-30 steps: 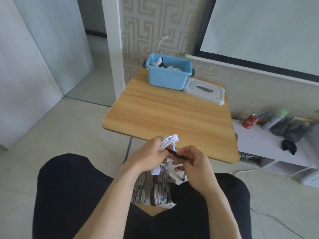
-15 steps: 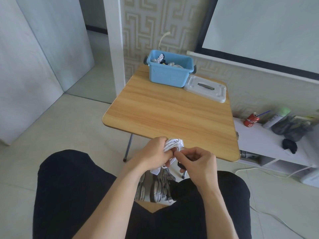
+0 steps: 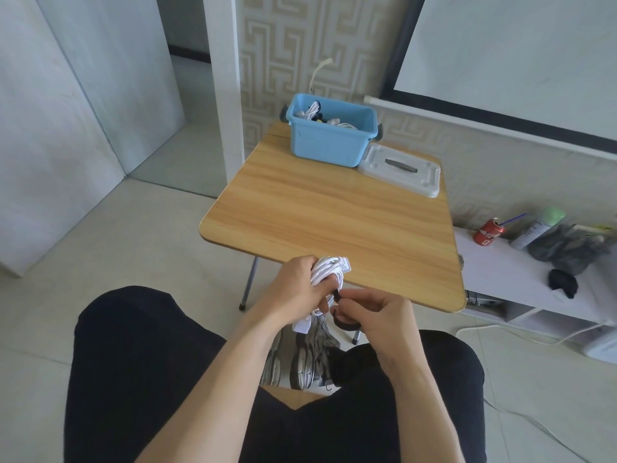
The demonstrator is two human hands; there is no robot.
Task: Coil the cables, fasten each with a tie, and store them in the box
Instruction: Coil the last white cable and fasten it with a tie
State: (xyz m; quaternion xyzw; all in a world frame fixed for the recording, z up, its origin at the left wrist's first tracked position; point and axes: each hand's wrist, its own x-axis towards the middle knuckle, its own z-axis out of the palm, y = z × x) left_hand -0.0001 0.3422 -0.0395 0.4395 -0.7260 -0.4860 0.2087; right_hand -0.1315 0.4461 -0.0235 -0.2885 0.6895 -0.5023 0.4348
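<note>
We sit at the wooden table (image 3: 334, 208), where the blue box (image 3: 329, 142) stands at the far edge with bundled cables already inside and its white lid (image 3: 400, 170) just beside it. At the near edge, our left hand (image 3: 293, 285) wraps its grip around the coiled white cable (image 3: 329, 269), while our right hand (image 3: 374, 312) pinches the black tie (image 3: 345, 324). We judge we are fastening; next the tie must loop round the coil and close snugly.

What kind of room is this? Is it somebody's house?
Probably a room in a home. A small wooden folding table stands by patterned wallpaper, and a low white shelf holds a red soda can.
</note>
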